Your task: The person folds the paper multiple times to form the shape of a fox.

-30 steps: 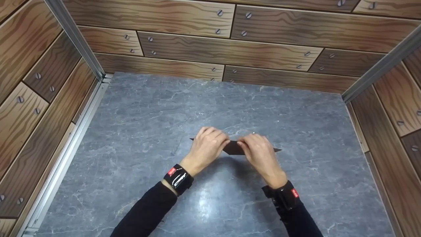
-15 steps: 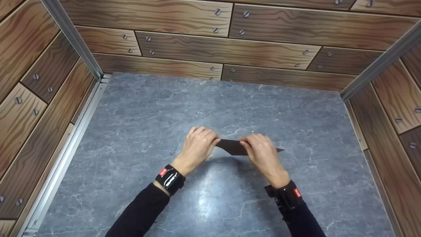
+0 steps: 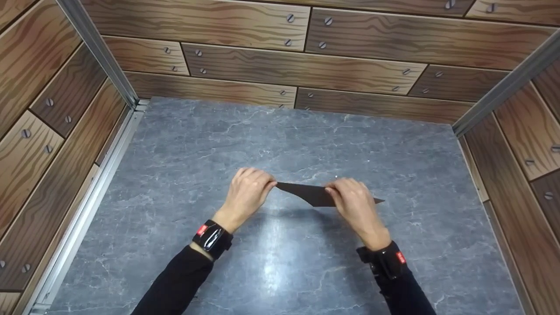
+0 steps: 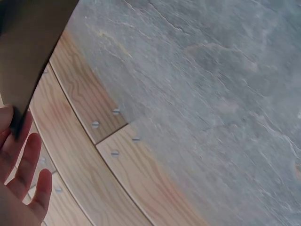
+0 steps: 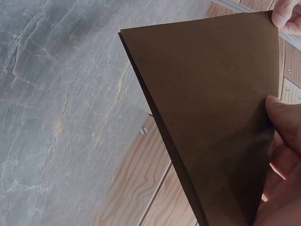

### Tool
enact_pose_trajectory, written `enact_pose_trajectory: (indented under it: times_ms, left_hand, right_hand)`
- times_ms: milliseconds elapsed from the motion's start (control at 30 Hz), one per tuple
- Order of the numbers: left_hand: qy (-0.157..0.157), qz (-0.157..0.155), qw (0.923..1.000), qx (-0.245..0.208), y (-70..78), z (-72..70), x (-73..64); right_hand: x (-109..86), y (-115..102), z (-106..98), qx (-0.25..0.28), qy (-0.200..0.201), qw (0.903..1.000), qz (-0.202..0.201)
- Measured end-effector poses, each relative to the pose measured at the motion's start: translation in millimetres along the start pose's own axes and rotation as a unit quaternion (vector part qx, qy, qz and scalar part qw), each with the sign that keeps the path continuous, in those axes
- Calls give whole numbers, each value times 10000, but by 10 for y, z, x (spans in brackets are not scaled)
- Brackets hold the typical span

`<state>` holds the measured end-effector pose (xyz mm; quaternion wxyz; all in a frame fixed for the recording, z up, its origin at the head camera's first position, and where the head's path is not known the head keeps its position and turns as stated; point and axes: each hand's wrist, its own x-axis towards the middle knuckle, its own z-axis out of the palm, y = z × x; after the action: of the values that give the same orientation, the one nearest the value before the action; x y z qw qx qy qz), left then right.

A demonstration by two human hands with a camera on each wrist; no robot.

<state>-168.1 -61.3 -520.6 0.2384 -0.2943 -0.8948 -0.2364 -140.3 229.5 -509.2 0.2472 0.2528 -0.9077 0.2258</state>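
Observation:
A dark brown sheet of folded paper (image 3: 308,193) is held up over the table between the two hands. My left hand (image 3: 246,191) pinches its left corner between thumb and fingers. In the left wrist view that corner of the paper (image 4: 30,52) tapers down to the thumb, while the other fingers spread loosely. Along the top edge, right of the middle, my right hand (image 3: 355,206) pinches the sheet. The right wrist view shows the paper (image 5: 202,89) nearly face on, with two layers along one edge. A pointed end sticks out past the right hand.
Under the hands lies a grey marble-patterned tabletop (image 3: 197,148). Wood-patterned panels (image 3: 245,59) wall it in at the back, left and right. Metal rails (image 3: 96,48) run up the corners. Each wrist wears a black band (image 3: 213,239).
My left hand has slid left along the paper's top edge to its corner, uncovering more of the sheet. The right hand has shifted slightly right, still pinching it.

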Motion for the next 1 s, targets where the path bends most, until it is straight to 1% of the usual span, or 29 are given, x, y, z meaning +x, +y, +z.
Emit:
enact_pose_trajectory:
  times_ms: [200, 333, 400, 500, 600, 667, 767, 867, 1000]
  left_hand:
    - [-56, -134, 9999, -41, -72, -42, -46]
    - [-65, -146, 9998, -79, -104, -63, -58]
    - [-29, -128, 9999, -102, -116, -69, -61]
    - [133, -116, 9997, -195, -111, -78, -49]
    - [213, -41, 9995, -232, -55, -80, 1]
    - [143, 77, 9997, -198, 10, -74, 53]
    - [-128, 229, 9996, -140, 106, -55, 130]
    - [-362, 202, 9990, -177, 162, -37, 167]
    - [-473, 87, 9985, -271, 162, -25, 174]
  right_hand:
    - [-14, 20, -14, -37, -50, 9999, 95]
    - [-15, 17, -17, -97, -103, 9998, 136]
    - [-12, 14, -20, -120, -127, 9998, 134]
    - [-4, 9, -27, -147, -130, 9997, 110]
    - [14, -8, -36, -172, -114, 9998, 70]
    - [34, -28, -39, -166, -121, 9998, 27]
    - [70, -67, -39, -113, -167, 9998, -38]
    - [88, -91, -40, -49, -216, 9997, -56]
    - [78, -74, -62, -10, -254, 9997, -12]
